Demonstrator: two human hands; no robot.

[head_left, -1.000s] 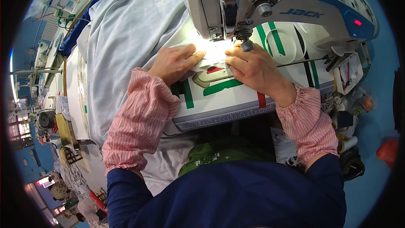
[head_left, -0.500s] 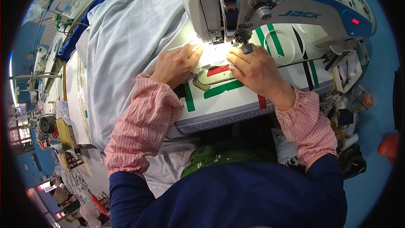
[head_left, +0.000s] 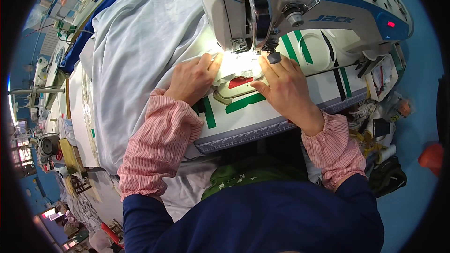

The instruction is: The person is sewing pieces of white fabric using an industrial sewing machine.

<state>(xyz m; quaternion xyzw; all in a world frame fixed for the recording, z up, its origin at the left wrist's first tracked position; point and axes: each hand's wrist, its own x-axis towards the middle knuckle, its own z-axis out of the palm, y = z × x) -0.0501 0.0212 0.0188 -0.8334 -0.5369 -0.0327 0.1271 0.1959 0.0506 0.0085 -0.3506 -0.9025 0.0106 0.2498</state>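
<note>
A white and blue sewing machine [head_left: 300, 9] stands over a white bed marked with green tape [head_left: 243, 104]. Under its lit needle lies a small piece of white fabric [head_left: 234, 68]. My left hand [head_left: 192, 79] lies flat on the fabric's left edge, fingers pressing it down. My right hand [head_left: 286, 86] rests on the bed to the right of the needle, fingertips on the fabric beside the presser foot. A red tape mark [head_left: 240, 82] shows between my hands. Both forearms wear pink striped sleeve covers.
A large heap of pale blue-white cloth [head_left: 140, 61] covers the table to the left. Thread spools and small tools [head_left: 379, 136] crowd the right side by the machine. Other machines and work tables [head_left: 47, 145] stand at far left. A ruler strip [head_left: 262, 133] edges the bed's front.
Both hands have slid a little toward the needle with the fabric. My view has shifted slightly, bringing the machine head closer to centre.
</note>
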